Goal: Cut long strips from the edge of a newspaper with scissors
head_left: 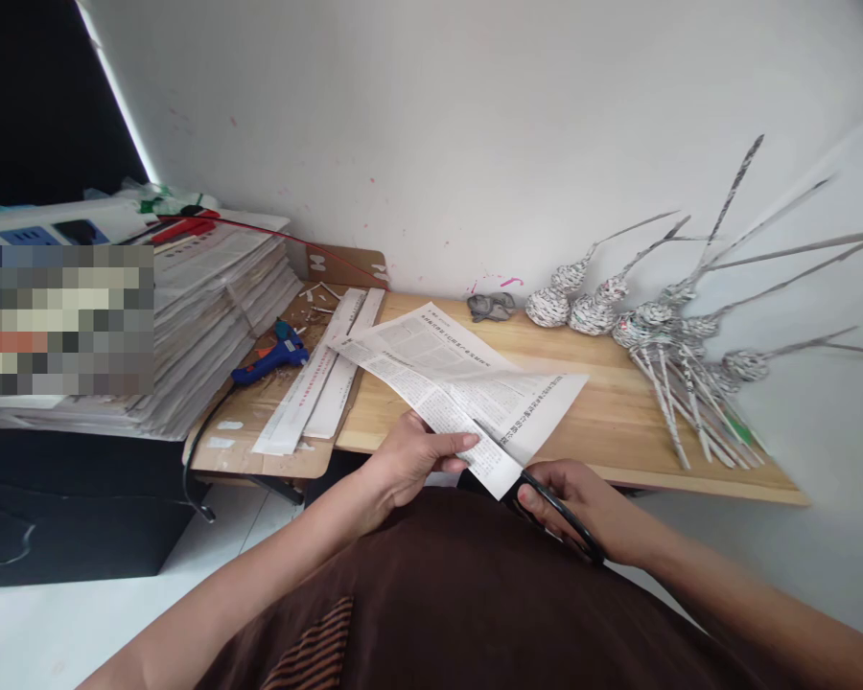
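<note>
A sheet of newspaper (467,369) extends from my lap over the front edge of the table. My left hand (421,450) pinches its near edge, thumb on top. In my right hand (582,503) is a pair of black-handled scissors (561,513), with fingers wrapped around the handles. The scissor blades lie in a cut that runs into the sheet from its near edge, between a strip on the left and the wider part on the right. Cut newspaper strips (309,383) rest on a cardboard sheet left of the newspaper.
A blue glue gun (269,356) lies on the cardboard (251,450). A tall newspaper stack (222,316) stands at left with a power strip on top. Woven paper gourd shapes (594,302), rolled paper sticks (690,412) and a grey crumpled thing (490,307) are along the wall.
</note>
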Demonstrator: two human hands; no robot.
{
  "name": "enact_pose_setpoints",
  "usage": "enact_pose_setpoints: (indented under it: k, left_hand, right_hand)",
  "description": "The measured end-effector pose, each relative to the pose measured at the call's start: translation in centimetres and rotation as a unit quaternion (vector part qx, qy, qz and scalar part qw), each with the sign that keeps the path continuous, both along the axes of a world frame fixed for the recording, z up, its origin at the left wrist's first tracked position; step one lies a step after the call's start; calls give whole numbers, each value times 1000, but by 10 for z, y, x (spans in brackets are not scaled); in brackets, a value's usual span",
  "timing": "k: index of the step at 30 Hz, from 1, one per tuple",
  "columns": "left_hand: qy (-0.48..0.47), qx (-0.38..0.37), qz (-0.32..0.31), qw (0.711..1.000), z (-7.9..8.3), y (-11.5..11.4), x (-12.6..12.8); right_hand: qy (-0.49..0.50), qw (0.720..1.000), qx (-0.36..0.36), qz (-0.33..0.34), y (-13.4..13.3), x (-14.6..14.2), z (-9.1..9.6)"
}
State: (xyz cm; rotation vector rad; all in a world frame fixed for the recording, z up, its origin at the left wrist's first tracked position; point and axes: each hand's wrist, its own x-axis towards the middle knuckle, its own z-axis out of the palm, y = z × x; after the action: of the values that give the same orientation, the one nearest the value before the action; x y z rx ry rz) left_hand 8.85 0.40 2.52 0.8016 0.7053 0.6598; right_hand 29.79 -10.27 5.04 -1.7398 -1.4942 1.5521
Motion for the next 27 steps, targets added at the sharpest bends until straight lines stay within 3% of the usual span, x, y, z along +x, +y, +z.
enact_pose_setpoints:
  k: [5, 27]
  left_hand:
    - [11, -5, -31, 999, 0, -3, 1]
    - [17, 3, -52, 998, -2, -2, 1]
  right_hand:
    - [-2, 1000, -19, -1, 5, -6, 0]
    - [37, 999, -28, -21, 6, -4, -7]
